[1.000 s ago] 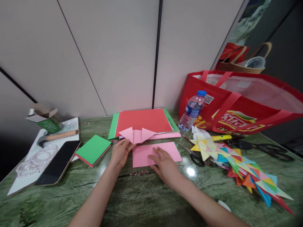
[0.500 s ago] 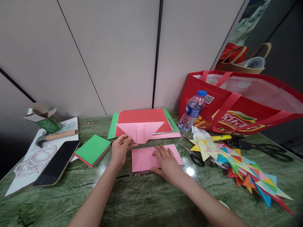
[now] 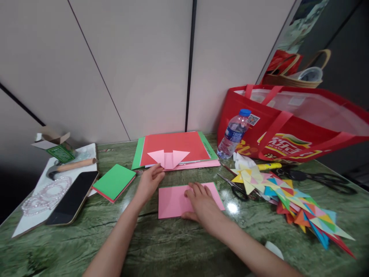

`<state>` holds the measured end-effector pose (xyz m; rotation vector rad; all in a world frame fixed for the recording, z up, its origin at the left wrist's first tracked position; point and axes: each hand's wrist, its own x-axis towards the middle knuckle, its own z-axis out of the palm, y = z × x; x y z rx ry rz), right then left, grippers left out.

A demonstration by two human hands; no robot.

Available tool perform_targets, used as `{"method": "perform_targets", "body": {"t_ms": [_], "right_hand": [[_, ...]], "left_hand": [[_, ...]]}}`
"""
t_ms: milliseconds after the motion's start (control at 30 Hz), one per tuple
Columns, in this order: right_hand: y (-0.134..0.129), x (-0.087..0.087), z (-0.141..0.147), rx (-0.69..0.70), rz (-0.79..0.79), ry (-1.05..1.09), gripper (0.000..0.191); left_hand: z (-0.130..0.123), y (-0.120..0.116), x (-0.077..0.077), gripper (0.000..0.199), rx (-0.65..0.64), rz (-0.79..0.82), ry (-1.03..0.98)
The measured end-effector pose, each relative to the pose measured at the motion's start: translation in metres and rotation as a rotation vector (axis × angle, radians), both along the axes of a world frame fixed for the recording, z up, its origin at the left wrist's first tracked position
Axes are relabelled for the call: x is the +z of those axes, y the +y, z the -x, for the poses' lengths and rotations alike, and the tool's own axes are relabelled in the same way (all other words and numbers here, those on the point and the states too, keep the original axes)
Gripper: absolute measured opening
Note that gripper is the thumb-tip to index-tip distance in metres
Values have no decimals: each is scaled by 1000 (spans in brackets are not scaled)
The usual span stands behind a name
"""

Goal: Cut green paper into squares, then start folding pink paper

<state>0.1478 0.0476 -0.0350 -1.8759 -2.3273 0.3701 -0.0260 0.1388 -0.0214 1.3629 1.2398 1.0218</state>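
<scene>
A folded pink paper piece (image 3: 168, 160) with two pointed wings lies on the front part of a red sheet (image 3: 175, 142). My left hand (image 3: 150, 181) is at its lower left edge, thumb and fingers close together; whether they still pinch the paper is hard to make out. Nearer to me, a pink paper rectangle (image 3: 171, 202) lies flat on the green marbled table (image 3: 161, 246), with a thin green edge showing behind it. My right hand (image 3: 203, 204) rests on its right half, fingers spread.
Green cards (image 3: 114, 181), a phone (image 3: 73, 198), beads (image 3: 47, 195), a hammer (image 3: 75, 165) and a small box (image 3: 62, 152) are at the left. Scissors (image 3: 238, 189), a bottle (image 3: 233, 134), colourful folded paper (image 3: 296, 202) and a red bag (image 3: 271, 130) stand or lie at the right.
The folded pink piece has gone down onto the red sheet, its wings now lower and apart. The pink rectangle under my right hand has slid slightly towards me.
</scene>
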Motion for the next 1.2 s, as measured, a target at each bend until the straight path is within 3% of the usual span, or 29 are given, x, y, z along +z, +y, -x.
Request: {"method": "perform_targets", "body": {"t_ms": [100, 133, 200, 300, 400, 567, 633, 833, 967, 1067, 1133, 1200], "right_hand": [[0, -1, -3, 12, -19, 30, 55], [0, -1, -4, 20, -21, 43, 55], [0, -2, -7, 33, -20, 67, 52], [0, -2, -9, 43, -12, 91, 49], [-1, -1, -11, 56, -4, 104, 47], [0, -3, -12, 63, -15, 116, 40], [0, -5, -12, 51, -26, 126, 33], [-2, -16, -4, -30, -82, 179, 22], [-4, -24, -3, 92, -146, 297, 19], [-4, -26, -4, 158, -154, 358, 15], [-5, -26, -6, 163, -153, 372, 14], [-5, -24, -6, 157, -141, 385, 14]], "left_hand": [[14, -17, 11, 33, -113, -241, 446], [18, -25, 14, 35, -213, -277, 546], [20, -41, 17, 45, -460, -261, 691], [15, -57, 17, 46, -620, -220, 854], [10, -60, 15, 33, -635, -222, 977], [11, -53, 17, 5, -634, -232, 965], [12, -51, 18, 10, -629, -244, 970], [2, -51, 13, 26, -525, -301, 1048], [-3, -52, 11, 24, -489, -293, 1065], [9, -44, 19, 20, -474, -267, 931], [32, -35, 27, 23, -194, -326, 835], [67, -26, 34, 28, 236, -448, 879]]}}
